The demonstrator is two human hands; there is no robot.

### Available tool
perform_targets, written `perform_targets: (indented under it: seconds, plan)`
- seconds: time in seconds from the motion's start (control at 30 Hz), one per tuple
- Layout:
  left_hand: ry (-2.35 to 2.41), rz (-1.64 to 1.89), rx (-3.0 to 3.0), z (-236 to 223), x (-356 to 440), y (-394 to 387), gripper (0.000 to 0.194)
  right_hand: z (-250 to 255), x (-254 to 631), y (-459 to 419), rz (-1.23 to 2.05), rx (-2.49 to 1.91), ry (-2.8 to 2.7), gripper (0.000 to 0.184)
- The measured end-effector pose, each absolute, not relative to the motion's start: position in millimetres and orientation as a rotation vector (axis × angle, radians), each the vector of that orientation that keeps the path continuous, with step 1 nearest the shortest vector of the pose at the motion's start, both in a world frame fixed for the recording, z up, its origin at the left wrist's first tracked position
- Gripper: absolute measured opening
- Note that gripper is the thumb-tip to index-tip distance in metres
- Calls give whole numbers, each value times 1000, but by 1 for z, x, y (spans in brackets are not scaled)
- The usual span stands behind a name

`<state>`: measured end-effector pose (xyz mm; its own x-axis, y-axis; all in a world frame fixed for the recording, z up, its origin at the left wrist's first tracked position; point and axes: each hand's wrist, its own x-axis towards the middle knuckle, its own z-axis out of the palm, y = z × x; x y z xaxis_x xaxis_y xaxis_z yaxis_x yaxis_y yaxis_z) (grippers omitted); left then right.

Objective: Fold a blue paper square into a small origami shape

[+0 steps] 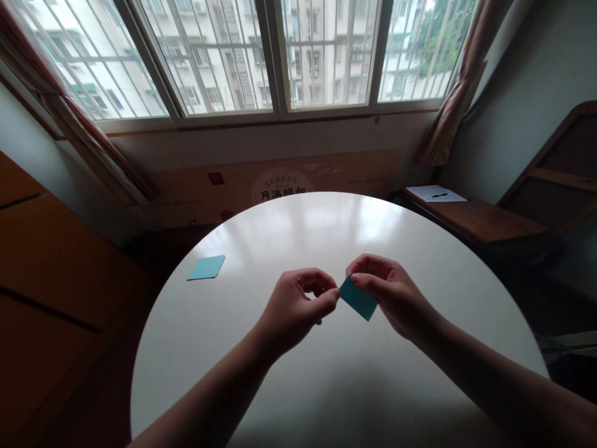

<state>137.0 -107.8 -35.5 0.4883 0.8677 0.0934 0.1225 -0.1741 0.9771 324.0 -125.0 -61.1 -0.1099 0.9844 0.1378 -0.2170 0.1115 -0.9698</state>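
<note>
Above the middle of the white round table (200,361), a small piece of teal paper (359,300) is held up between both hands. My left hand (301,305) pinches its left corner between thumb and forefinger. On the paper's upper right edge, my right hand (394,289) grips with the thumb in front and the fingers behind. The paper looks folded, though its layers are too small to make out. A flat stack of light teal square paper (206,267) lies at the table's left side, apart from both hands.
Beyond the table's far edge stands a tan printed box (196,186) below the barred window (224,56). To the right, a wooden surface (504,214) carries a white sheet (433,193) with a dark pen (439,195). An orange-brown cabinet (41,249) stands at left.
</note>
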Motion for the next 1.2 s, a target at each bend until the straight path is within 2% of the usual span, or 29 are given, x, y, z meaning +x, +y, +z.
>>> perform_targets:
  seconds: [0.3,0.43,0.6,0.97,1.2]
  plan:
    - [933,859,1905,-35,132,-105,20,-64,323,-124,1128,-1012,-1362,15]
    - [940,912,1963,-39,132,-105,16,-66,321,-124,1067,-1062,-1448,14]
    - [943,946,1953,-41,131,-103,16,-65,323,-122,1156,-1031,-1461,19]
    - [964,1000,2076,-40,133,-105,10,-64,320,-123,1029,-1107,-1572,11]
    - [939,1007,2000,-39,134,-107,10,-58,325,-122,1091,-1105,-1611,11]
